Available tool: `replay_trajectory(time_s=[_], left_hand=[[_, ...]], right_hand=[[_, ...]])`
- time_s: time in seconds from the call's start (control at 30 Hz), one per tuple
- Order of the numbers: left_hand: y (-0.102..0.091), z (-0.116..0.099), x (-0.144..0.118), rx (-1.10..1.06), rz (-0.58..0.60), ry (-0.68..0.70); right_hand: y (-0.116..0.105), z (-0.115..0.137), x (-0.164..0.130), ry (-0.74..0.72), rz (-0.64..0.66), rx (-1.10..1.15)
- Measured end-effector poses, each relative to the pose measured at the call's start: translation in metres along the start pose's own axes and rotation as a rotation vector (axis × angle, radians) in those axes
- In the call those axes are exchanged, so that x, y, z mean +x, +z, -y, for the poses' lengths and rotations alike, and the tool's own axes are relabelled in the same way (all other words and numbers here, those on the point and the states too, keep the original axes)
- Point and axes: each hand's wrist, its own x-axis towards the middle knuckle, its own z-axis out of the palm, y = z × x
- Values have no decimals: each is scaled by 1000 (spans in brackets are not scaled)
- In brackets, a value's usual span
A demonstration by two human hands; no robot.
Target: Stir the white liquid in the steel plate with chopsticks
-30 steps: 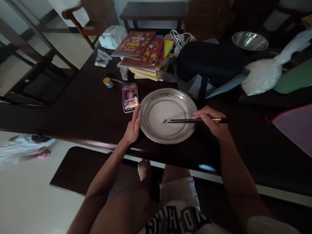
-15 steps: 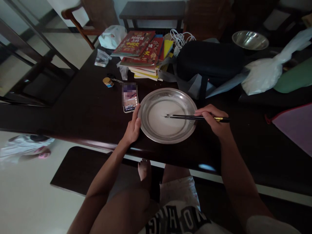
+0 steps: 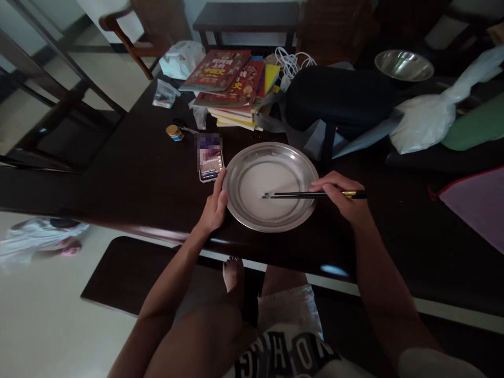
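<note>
A wide steel basin (image 3: 271, 224) stands near the front edge of the dark table, with a white, milky mixture (image 3: 268, 181) in its bottom. My left hand (image 3: 214, 207) grips the basin's left rim, thumb on the near side and fingers along the outside. My right hand (image 3: 346, 197) is closed around a pair of black chopsticks (image 3: 299, 195) with gold bands near their top ends. They reach leftward over the right rim, and their tips dip into the white mixture close to its middle. A lit phone (image 3: 211, 165) lies just beyond my left fingers.
Behind the basin are stacked red books (image 3: 216, 71), a black case (image 3: 340, 97) and white cables (image 3: 291, 63). A small jar (image 3: 174, 133) and scissors (image 3: 187, 127) lie left. A knotted white bag (image 3: 425, 118) and a steel bowl (image 3: 404, 65) are at right.
The chopsticks' tips have shifted slightly toward me and to the left within the mixture, my right hand moving with them. My left hand and the basin have stayed put.
</note>
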Motion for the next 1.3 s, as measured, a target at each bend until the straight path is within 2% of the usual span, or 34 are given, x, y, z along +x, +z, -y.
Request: replay_trajectory(time_s=[0.07,0.23,0.4,0.57,0.73,0.93,1.07,1.23,1.3], left_hand=[[0,0,0,1,1,5],[0,0,0,-9,4,-2],[1,-1,0,-5,-8,-9],[0,-2,0,-10,-5,-1],[0,-5,0,-1,-3,-24],[0,-3,0,4,-3,-21],[1,-3,0,-5,-6,-9],[0,-3,0,3,-2,-10],[0,-2,-1,-5,-4,0]], right_hand=[[0,0,0,-7,26,-20],[-2,-1,0,20,-57,-22],[0,1,0,-14,32,-9],[-2,-2,-1,29,-57,-9],[0,-2,0,-10,34,-14],[-1,-1,0,13,-53,-4],[0,0,-1,-4,31,-24],[-1,0,0,4,-57,0],[0,0,0,15,-38,-1]])
